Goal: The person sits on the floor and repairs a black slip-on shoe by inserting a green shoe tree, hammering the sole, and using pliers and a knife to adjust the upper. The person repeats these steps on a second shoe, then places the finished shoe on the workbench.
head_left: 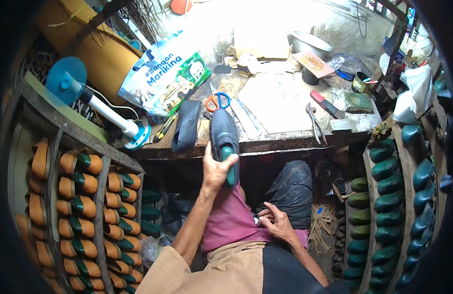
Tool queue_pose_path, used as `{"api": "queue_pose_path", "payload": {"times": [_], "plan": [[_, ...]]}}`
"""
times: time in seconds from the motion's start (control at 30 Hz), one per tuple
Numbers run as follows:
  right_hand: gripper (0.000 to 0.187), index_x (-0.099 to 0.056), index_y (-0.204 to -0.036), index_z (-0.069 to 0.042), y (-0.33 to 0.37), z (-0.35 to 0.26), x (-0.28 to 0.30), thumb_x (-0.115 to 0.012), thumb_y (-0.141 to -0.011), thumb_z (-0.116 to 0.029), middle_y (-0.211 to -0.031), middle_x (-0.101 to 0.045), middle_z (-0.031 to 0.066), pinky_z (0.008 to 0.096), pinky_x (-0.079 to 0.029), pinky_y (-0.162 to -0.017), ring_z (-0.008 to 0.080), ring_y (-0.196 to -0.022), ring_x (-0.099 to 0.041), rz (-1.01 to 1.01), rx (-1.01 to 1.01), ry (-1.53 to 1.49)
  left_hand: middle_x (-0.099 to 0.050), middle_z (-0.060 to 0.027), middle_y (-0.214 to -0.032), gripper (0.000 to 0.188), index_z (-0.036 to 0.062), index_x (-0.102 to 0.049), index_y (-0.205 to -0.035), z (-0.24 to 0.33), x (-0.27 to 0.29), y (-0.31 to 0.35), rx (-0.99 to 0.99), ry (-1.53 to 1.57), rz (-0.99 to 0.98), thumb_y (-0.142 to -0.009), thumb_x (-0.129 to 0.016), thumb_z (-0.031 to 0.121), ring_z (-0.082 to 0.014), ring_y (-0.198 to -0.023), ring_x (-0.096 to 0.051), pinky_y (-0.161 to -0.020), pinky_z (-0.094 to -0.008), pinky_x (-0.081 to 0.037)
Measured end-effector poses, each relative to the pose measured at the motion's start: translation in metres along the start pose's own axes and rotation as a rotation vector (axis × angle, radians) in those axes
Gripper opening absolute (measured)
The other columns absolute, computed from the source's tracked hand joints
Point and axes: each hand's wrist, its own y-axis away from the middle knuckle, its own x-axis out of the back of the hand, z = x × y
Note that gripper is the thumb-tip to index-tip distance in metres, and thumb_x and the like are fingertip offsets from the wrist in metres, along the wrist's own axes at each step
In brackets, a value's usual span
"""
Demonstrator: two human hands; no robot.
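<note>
Two hands (217,169) (278,224), two dark uppers (223,126) (186,126); one pair of scissors (218,102), one pair of pliers (314,123)

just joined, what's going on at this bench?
A person's left hand grips a dark shoe with a green last inside, toe toward the bench. The right hand is over the lap, fingers curled; can't tell whether it holds anything. Scissors and pliers lie on the bench.

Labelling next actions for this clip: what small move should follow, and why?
Probably bring the right hand up to steady the dark shoe. Only the left hand grips it, near the heel end, where a green last shows inside; the right is well apart from it. Whether the right holds something small, I can't tell.
</note>
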Motion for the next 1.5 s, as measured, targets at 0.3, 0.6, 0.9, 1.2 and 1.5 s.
{"api": "queue_pose_path", "payload": {"times": [0.3, 0.6, 0.9, 1.2, 1.5], "plan": [[0.054, -0.055, -0.157, 0.008, -0.001, 0.003, -0.002, -0.073, -0.108, -0.006, -0.110, -0.081, 0.0172, 0.0346, -0.066, -0.084, 0.0197, -0.091, -0.080, -0.003, 0.044, 0.048, -0.073, -0.0256, -0.137, 0.102, -0.0266, -0.042, -0.160, 0.001, 0.020, -0.110, 0.052, -0.015, 0.052, -0.085, -0.096, 0.017, -0.0241, -0.115, -0.074, -0.100, -0.0334, -0.061], [0.051, -0.057, -0.154, 0.009, -0.004, 0.008, -0.003, -0.071, -0.108, -0.006, -0.109, -0.081, 0.0189, 0.0360, -0.065, -0.082, 0.0215, -0.090, -0.080, -0.004, 0.088, 0.125, -0.080, -0.0032, -0.112, 0.053, -0.0039, -0.074, -0.144, -0.006, 0.057, -0.148, 0.127, 0.242, -0.009, -0.095, -0.085, 0.013, -0.0100, -0.093, -0.073, -0.086, -0.0265, -0.060], [0.049, -0.059, -0.152, 0.009, -0.005, 0.003, -0.002, -0.072, -0.107, -0.007, -0.108, -0.082, 0.0193, 0.0365, -0.065, -0.081, 0.0237, -0.089, -0.080, -0.004, 0.092, 0.141, -0.081, -0.0096, -0.127, 0.063, -0.0117, -0.063, -0.154, -0.009, 0.052, -0.154, 0.051, 0.172, -0.014, -0.101, -0.087, 0.014, -0.0114, -0.108, -0.076, -0.098, -0.0261, -0.059], [0.047, -0.060, -0.151, 0.009, -0.007, 0.006, -0.005, -0.071, -0.109, -0.007, -0.108, -0.082, 0.0186, 0.0359, -0.066, -0.081, 0.0223, -0.089, -0.081, 0.014, 0.090, 0.102, -0.081, -0.0280, -0.130, 0.059, -0.0071, -0.070, -0.148, 0.011, 0.044, -0.114, -0.212, -0.536, 0.047, -0.105, -0.084, 0.031, -0.0339, -0.116, -0.081, -0.103, -0.0423, -0.060], [0.030, -0.072, -0.135, 0.007, 0.019, -0.031, 0.022, -0.066, -0.108, -0.002, -0.092, -0.084, 0.0150, 0.0328, -0.064, -0.067, 0.0182, -0.071, -0.079, 0.336, 0.183, 0.156, -0.075, -0.0274, -0.138, 0.064, -0.0059, -0.073, -0.137, 0.013, 0.118, -0.144, -0.184, -1.083, 0.284, -0.093, -0.087, 0.038, -0.0452, -0.133, -0.068, -0.117, -0.0525, -0.051]]}}
